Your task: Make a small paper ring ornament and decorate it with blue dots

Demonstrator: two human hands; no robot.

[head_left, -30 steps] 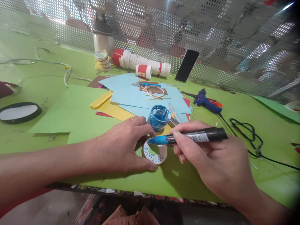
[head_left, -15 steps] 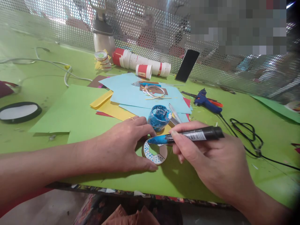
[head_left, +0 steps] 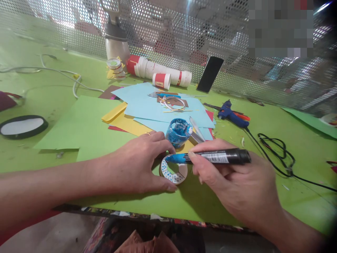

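Note:
A small white ring [head_left: 180,178], marked off by black lines, lies flat on the green tabletop. Blue dots cover several of its left and lower sections. My left hand [head_left: 142,161] grips the ring at its left side, thumb at the near edge and fingers at the far edge. In my right hand [head_left: 231,182] is a black marker [head_left: 216,156] with blue paint over its tip end. The tip meets the upper left of the ring. Just beyond stands an open glass jar of blue paint [head_left: 178,135], its walls smeared with paint.
Behind the jar lie light blue paper sheets [head_left: 142,102], with green paper [head_left: 65,130] to the left. A blue glue gun [head_left: 231,114] with a black cord rests at right. Paper cups [head_left: 162,80] and a leaning phone [head_left: 210,73] stand before the perforated screen.
The rear end of the marker has dropped a little with my right hand, so it lies more level. Its tip stays at the ring's upper left. My left hand keeps its place.

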